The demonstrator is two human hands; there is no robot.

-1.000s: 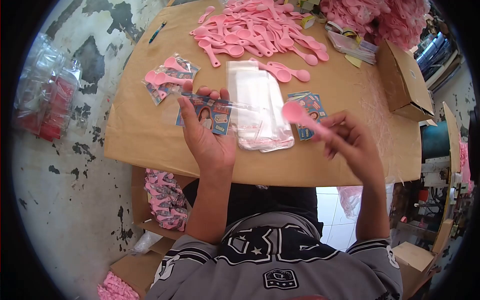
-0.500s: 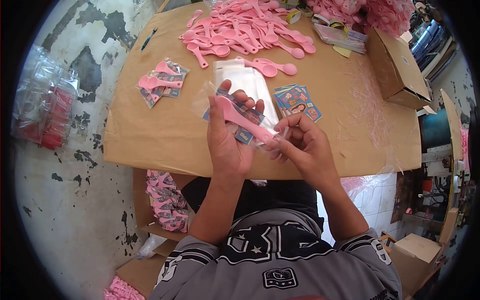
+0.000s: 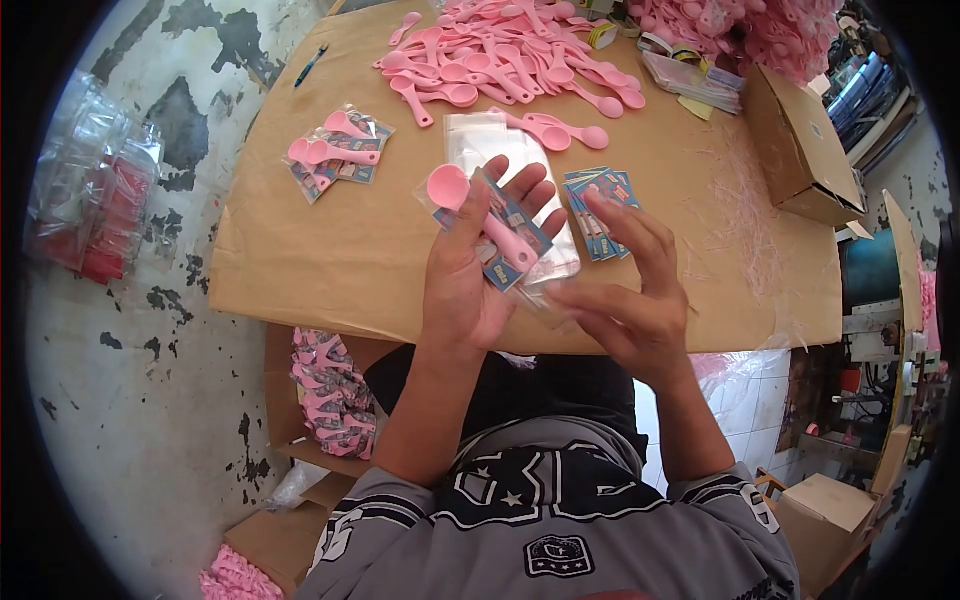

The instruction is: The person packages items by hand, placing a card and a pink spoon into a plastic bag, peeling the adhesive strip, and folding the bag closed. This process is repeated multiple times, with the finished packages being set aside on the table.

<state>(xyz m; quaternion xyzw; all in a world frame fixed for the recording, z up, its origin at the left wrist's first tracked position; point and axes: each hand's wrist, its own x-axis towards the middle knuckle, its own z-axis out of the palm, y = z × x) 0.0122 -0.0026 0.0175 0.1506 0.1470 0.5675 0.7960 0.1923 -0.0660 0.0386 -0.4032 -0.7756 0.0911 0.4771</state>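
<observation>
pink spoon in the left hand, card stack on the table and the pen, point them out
pink spoon (image 3: 447,186), head view, on its bowl
card stack (image 3: 608,183), head view, upper part
pen (image 3: 311,66), head view, mid barrel

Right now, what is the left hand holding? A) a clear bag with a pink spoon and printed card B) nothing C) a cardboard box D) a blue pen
A: the left hand clamps a clear bag holding a pink spoon and a printed card; the right hand is open beside it.
</observation>
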